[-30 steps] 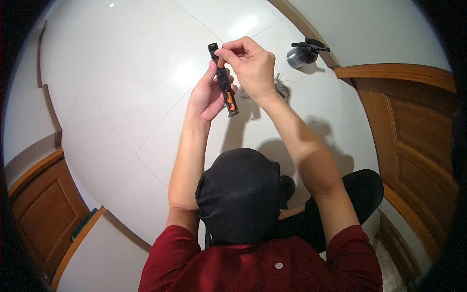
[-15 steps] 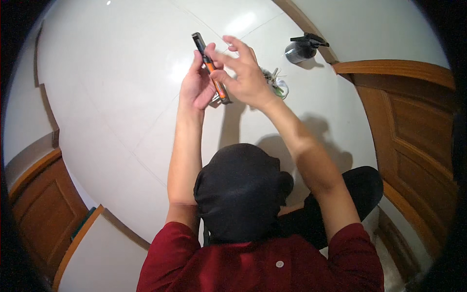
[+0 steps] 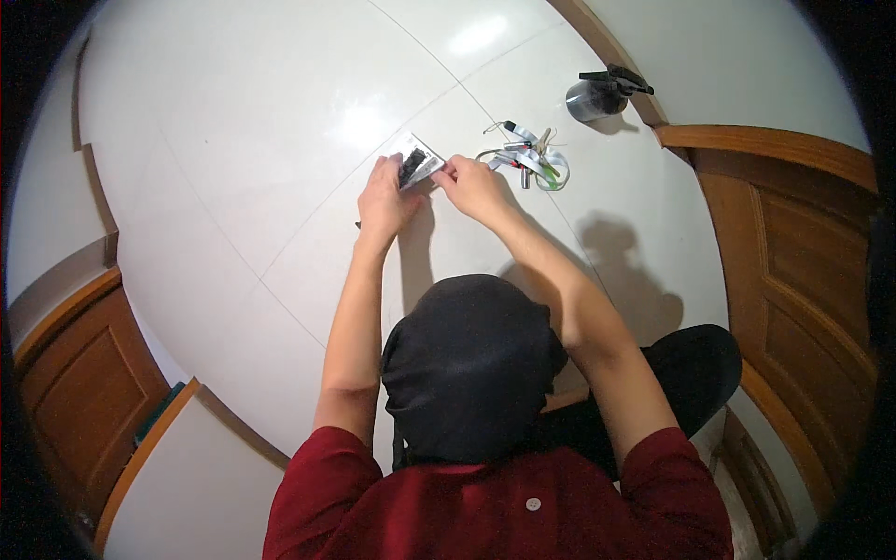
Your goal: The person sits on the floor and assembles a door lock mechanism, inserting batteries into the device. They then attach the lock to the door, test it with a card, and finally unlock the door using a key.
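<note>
My left hand (image 3: 381, 198) is closed around a flat rectangular piece (image 3: 422, 161) with a silver-white face and a black patch. Its kind is not clear. My right hand (image 3: 469, 185) pinches the right corner of the same piece, fingertips closed against its edge. A small dark tip (image 3: 358, 224) sticks out beside my left wrist; what it belongs to is hidden. To the right of my right hand, a loose heap of small things (image 3: 532, 159) lies on the floor: white strap, thin cords, silver cylinders with red parts and something green.
A dark spray bottle (image 3: 597, 98) with a black nozzle stands by the wall at the far right. Brown wooden panels (image 3: 793, 233) line the right side, and another wooden panel (image 3: 89, 392) is at the left. Pale tiles (image 3: 233, 140) cover the floor.
The piece has turned from its narrow black-and-orange side to a silver-white face. Both hands have lowered slightly. My right fingers, spread before, now pinch its corner.
</note>
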`<action>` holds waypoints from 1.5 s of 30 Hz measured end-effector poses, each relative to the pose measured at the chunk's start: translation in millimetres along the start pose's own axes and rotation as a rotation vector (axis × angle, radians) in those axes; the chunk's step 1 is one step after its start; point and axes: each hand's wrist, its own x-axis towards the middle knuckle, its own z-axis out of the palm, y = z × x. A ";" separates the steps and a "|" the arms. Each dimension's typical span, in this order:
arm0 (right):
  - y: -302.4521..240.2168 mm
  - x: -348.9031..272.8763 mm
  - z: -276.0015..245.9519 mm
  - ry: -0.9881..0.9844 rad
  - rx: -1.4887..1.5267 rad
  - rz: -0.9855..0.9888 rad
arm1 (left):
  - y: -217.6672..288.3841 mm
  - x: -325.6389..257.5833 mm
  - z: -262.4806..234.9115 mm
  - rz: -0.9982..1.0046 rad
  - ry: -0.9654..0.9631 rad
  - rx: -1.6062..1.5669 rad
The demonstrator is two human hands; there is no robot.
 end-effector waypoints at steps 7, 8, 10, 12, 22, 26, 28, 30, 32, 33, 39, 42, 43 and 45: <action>1.4 4.6 21.6 0.200 0.480 -0.246 | -6.1 22.1 3.7 -0.322 0.156 -0.698; 6.0 8.8 25.1 0.215 0.584 -0.213 | 5.8 24.5 2.0 -0.395 0.082 -0.721; -6.9 6.8 19.4 0.198 0.625 -0.125 | 13.0 23.4 1.2 -0.526 0.029 -0.918; -15.4 4.3 21.5 0.193 0.671 -0.038 | 6.4 18.0 3.8 -0.497 0.048 -0.970; 18.1 -4.5 31.5 0.405 0.423 -0.011 | 2.8 21.9 16.6 -0.590 0.164 -1.377; 40.3 -3.7 12.6 0.335 -0.037 -0.195 | 4.4 23.3 28.5 -0.633 0.055 -1.403; 38.6 -0.2 7.6 0.303 -0.190 -0.221 | -5.0 18.3 35.6 -0.644 0.032 -1.394; 46.1 4.7 1.5 0.303 -0.327 -0.201 | 6.6 18.0 40.3 -0.648 0.046 -1.375; 42.9 12.5 2.1 0.316 -0.436 -0.185 | 9.2 18.7 39.7 -0.636 0.069 -1.349; 41.2 11.6 2.0 0.402 -0.395 -0.248 | 7.1 18.4 37.9 -0.612 0.079 -1.292; 14.0 0.1 -28.6 0.342 0.413 -0.144 | 22.1 21.6 5.8 -0.353 0.336 -0.506; 6.4 -7.2 -64.8 0.273 0.734 -0.117 | 55.3 24.3 -29.6 -0.484 0.098 -0.534; 1.6 -6.0 -75.8 0.293 0.684 -0.157 | 58.7 25.6 -35.7 -0.509 0.037 -0.563; -18.1 -6.5 -98.1 0.326 0.585 -0.238 | 65.0 24.0 -41.1 -0.467 -0.061 -0.927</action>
